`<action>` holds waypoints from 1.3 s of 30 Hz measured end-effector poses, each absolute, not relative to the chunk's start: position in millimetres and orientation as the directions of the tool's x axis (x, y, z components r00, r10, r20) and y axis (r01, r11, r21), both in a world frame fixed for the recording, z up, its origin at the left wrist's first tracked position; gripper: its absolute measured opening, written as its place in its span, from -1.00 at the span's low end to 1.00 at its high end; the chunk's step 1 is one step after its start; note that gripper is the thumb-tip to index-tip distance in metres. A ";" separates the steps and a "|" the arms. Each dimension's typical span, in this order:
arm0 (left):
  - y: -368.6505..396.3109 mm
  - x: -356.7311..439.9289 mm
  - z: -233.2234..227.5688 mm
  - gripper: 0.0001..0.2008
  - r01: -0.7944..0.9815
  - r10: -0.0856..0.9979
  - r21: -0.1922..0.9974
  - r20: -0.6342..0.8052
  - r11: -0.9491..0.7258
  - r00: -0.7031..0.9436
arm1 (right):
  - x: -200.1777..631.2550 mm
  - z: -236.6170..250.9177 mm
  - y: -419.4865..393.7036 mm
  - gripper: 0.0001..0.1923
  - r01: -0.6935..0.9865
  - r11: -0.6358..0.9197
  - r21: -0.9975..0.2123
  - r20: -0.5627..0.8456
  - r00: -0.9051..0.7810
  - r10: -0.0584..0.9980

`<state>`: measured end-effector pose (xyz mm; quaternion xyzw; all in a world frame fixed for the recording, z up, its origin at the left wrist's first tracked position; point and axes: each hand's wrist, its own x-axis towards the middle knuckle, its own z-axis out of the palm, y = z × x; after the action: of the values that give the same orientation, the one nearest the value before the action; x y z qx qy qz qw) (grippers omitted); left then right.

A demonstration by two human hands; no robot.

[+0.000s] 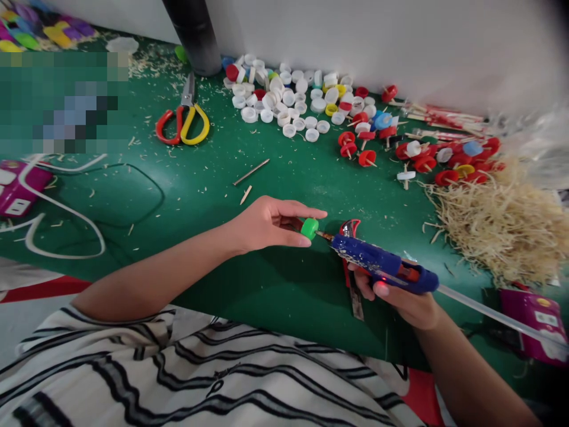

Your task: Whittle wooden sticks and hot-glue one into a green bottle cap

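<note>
Between the thumb and fingers of my left hand (278, 222) is a green bottle cap (310, 228). My right hand (404, 296) grips a blue glue gun (377, 258) with a small red light lit and a clear glue stick (484, 311) sticking out of its back. The gun's nozzle is at the cap's right side; I cannot tell whether it touches. Partly hidden under the gun lies a tool with a red-edged, shiny head (349, 228). A thin stick (251, 172) and a short pointed wooden piece (246, 195) lie beyond my left hand.
Scissors (188, 112) with red and yellow handles lie at the back left. Many bottle caps (284, 98) are heaped along the wall. Red caps with sticks through them (367, 158) lie at right, near a pile of pale fibre (502, 219). A white cable (66, 255) loops at left.
</note>
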<state>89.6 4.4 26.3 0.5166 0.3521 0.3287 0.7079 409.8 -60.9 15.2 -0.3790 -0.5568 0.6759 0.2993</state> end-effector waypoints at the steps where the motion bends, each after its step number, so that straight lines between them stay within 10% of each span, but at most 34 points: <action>1: 4.2 90.1 25.3 -0.45 -0.100 0.830 0.963 -0.159 0.249 0.535 | 409.6 15.9 -60.6 -0.64 0.023 -0.201 -0.979 -0.182 -0.530 0.828; 39: 4.6 92.2 34.3 -0.56 -0.144 0.851 0.942 -0.199 0.302 0.486 | 403.1 14.2 -58.2 -0.71 0.006 -0.024 -1.000 -0.023 -0.523 0.852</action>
<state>92.2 4.6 34.3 0.4782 0.3699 0.3468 0.7171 403.1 -58.2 14.2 -0.3515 -0.6106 0.6232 0.3395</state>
